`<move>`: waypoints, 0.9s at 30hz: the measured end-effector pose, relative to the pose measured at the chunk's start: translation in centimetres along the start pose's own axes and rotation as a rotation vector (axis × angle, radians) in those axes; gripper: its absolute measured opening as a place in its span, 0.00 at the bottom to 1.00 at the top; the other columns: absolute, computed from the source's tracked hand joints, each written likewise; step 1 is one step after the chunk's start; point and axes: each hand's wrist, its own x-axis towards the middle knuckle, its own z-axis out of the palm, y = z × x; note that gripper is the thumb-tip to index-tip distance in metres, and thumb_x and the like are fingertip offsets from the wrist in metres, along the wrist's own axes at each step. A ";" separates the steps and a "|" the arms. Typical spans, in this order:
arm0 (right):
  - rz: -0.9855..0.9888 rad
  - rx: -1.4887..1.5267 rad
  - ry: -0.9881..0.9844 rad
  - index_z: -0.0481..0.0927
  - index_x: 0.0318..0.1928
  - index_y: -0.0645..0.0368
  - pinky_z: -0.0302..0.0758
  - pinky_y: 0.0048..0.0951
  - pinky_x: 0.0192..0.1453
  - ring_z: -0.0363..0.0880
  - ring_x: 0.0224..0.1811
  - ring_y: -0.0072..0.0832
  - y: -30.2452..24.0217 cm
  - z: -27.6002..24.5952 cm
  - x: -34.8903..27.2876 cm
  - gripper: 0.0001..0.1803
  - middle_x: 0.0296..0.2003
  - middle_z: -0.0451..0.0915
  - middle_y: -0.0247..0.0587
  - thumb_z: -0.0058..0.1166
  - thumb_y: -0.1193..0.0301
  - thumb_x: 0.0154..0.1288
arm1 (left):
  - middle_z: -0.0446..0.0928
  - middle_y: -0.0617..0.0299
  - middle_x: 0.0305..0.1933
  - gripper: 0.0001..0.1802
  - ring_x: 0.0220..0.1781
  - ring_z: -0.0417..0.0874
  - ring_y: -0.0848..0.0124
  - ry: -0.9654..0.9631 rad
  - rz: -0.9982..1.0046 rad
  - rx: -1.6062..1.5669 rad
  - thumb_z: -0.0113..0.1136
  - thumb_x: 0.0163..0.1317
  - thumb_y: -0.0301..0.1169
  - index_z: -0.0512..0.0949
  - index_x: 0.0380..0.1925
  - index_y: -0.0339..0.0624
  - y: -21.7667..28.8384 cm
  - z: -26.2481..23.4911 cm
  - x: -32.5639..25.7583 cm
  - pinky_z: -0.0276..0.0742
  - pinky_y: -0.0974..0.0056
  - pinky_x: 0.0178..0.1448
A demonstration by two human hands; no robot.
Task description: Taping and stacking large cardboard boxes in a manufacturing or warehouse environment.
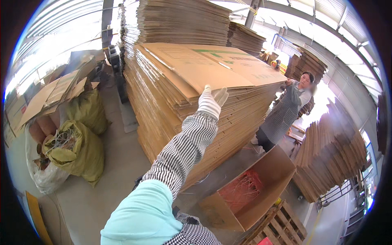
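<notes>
My left hand (210, 103), in a pale glove, reaches forward to the near corner of a tall stack of flat cardboard sheets (222, 116). Its fingers are stretched and apart at the edge of the top cardboard sheet (237, 75); whether they press on it is hard to tell. A black-and-white striped sleeve (183, 143) covers the forearm, below a teal upper sleeve. The top sheet has green printing and lies slightly askew over the others. My right hand is out of sight. At the stack's far right corner stands a co-worker (281, 114) in a checked apron, one hand near the top edge.
Low on the right, an open cardboard box (261, 192) with red strapping scraps stands beside a wooden pallet (281, 224). Green sacks (77, 151) and loose cardboard (53, 94) crowd the left. More cardboard stacks rise behind (183, 24) and at right (330, 151).
</notes>
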 end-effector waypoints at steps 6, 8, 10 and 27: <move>-0.262 0.541 -0.558 0.79 0.48 0.66 0.74 0.33 0.44 0.77 0.35 0.30 -20.1 2.5 -2.4 0.21 0.36 0.81 0.41 0.50 0.58 0.72 | 0.64 0.39 0.67 0.32 0.62 0.75 0.47 -0.066 -0.046 -0.009 0.50 0.72 0.46 0.56 0.65 0.33 0.8 0.2 -2.9 0.78 0.46 0.62; -0.653 0.311 -0.472 0.78 0.46 0.64 0.72 0.29 0.41 0.75 0.35 0.25 -27.5 6.2 -3.3 0.18 0.34 0.80 0.38 0.48 0.60 0.72 | 0.65 0.42 0.68 0.36 0.61 0.76 0.51 -0.076 -0.192 0.007 0.54 0.70 0.47 0.57 0.66 0.31 1.3 -1.3 -4.5 0.75 0.49 0.65; -0.773 0.413 -0.678 0.79 0.49 0.66 0.75 0.26 0.45 0.77 0.38 0.25 -37.9 6.6 -10.3 0.16 0.39 0.81 0.37 0.51 0.68 0.68 | 0.67 0.43 0.66 0.34 0.61 0.76 0.52 -0.190 -0.261 0.193 0.56 0.69 0.46 0.60 0.65 0.32 0.4 -5.6 -6.7 0.74 0.50 0.66; -1.956 -0.009 -0.686 0.82 0.44 0.64 0.76 0.42 0.51 0.84 0.41 0.46 -66.8 28.7 -37.9 0.35 0.37 0.84 0.57 0.56 0.41 0.56 | 0.77 0.53 0.54 0.22 0.52 0.81 0.61 0.485 -0.280 0.533 0.55 0.68 0.37 0.71 0.58 0.36 7.9 -32.4 -20.7 0.83 0.58 0.54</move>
